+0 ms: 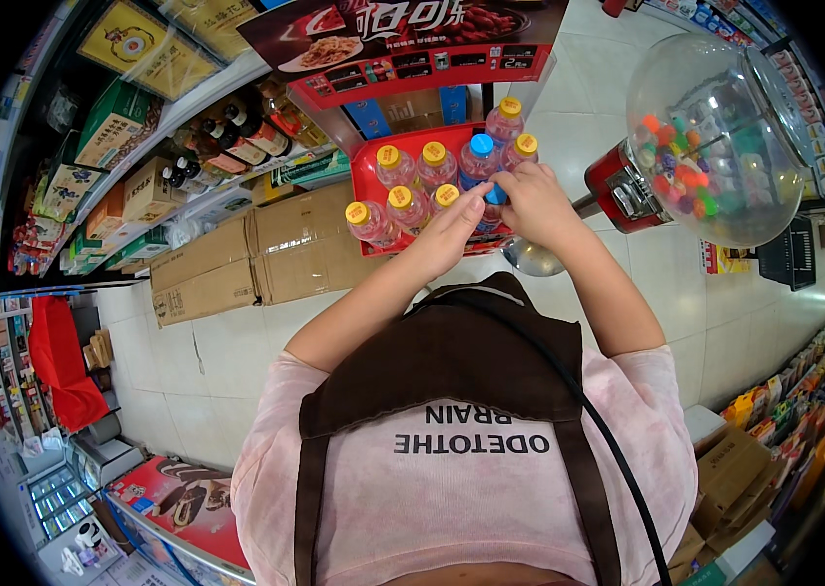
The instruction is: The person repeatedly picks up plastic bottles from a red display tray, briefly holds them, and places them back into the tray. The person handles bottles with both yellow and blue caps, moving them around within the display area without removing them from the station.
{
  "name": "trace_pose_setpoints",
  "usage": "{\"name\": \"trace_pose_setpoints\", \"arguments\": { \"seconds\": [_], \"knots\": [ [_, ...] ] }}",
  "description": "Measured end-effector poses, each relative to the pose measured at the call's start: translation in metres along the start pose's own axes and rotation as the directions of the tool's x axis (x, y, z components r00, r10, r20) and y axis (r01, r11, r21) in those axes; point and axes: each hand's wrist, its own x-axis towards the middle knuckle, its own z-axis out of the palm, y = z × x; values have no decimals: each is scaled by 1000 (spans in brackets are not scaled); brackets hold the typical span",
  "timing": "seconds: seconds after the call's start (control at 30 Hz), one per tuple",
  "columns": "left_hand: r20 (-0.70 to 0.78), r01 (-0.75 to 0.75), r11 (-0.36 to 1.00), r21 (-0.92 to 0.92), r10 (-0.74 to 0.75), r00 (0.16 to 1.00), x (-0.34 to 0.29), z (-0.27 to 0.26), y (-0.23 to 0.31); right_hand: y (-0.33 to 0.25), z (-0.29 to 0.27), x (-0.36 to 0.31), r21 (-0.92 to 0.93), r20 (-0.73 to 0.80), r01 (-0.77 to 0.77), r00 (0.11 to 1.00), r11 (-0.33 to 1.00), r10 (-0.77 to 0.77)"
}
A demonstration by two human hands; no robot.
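Note:
My left hand (450, 234) and my right hand (535, 205) meet at the front right of a red display tray (364, 181). Between them is a bottle with a blue cap (495, 194), its body mostly hidden by my hands. My right hand curls over it from the right; the left closes on its left side with fingers fairly straight. Just behind stands another blue-capped bottle (478, 156). Several clear bottles with yellow caps, such as one at the front left (371, 225), fill the tray around them.
A red sign board (403, 73) rises behind the tray. To the right is a gumball machine (715, 146) with colourful balls. Flattened cardboard boxes (256, 254) lean against the stocked shelf (227, 107) at left. A freezer chest (178, 508) is at lower left, cartons (735, 479) at lower right.

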Motion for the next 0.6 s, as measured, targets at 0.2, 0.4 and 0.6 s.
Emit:
{"name": "trace_pose_setpoints", "arguments": {
  "seconds": [0.2,0.4,0.6],
  "knots": [
    [45,-2,999,32,0,999,3,-9,11,-3,-11,3,-3,0,-40,999,999,40],
    [-77,-30,979,-204,14,997,21,-23,43,1,-36,20,103,-229,-28,972,994,51],
    [-165,91,912,-401,-169,972,51,-19,42,10,-21,45,-160,-227,-99,972,982,61]
  ]
}}
